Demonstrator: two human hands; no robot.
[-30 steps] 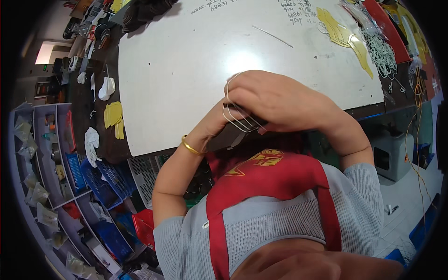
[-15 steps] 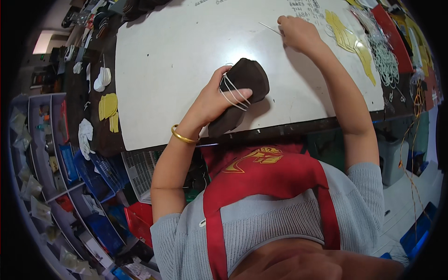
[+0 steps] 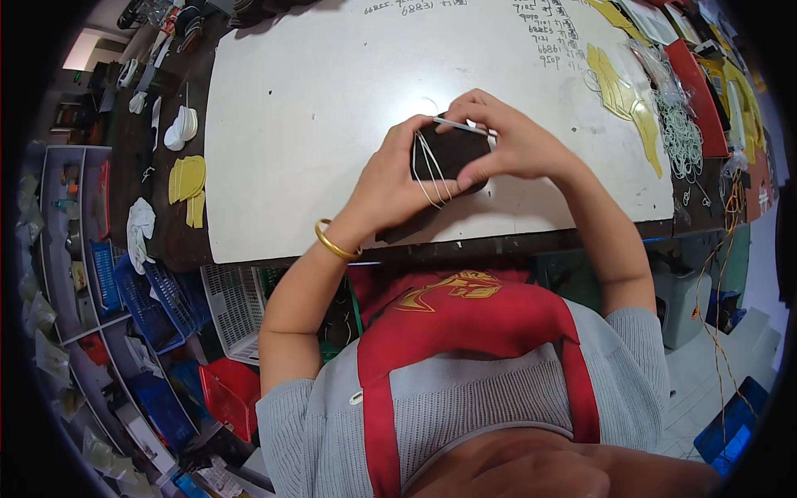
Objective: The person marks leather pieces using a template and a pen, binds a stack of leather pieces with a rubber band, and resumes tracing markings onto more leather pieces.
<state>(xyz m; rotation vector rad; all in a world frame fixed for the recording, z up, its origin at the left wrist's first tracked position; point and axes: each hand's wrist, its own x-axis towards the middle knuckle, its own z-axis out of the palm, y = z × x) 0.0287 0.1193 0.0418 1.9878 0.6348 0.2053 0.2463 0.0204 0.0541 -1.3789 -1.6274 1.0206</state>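
A dark brown stack of flat, shaped pieces (image 3: 465,149) is held upright at a tilt near the front edge of the white board. Several turns of thin white cord (image 3: 431,166) run across its face. My left hand (image 3: 397,174) grips the stack from the left, its thumb lying over the cords. On the other side, my right hand (image 3: 506,141) pinches a thin silvery stick (image 3: 465,126) that lies across the stack's top. My right thumb touches the stack's face close to my left thumb. The lower part of the stack is hidden behind my left hand.
Yellow cut pieces (image 3: 618,87) and a tangle of pale green cord (image 3: 683,137) lie at the right, beside a red folder-like object (image 3: 696,95). More yellow pieces (image 3: 188,179) and a white glove (image 3: 140,228) sit left. Plastic baskets (image 3: 237,311) stand below the table edge.
My right hand has come down and left from the upper part of the board to the stack, bringing the stick with it. My left hand keeps its grip on the stack.
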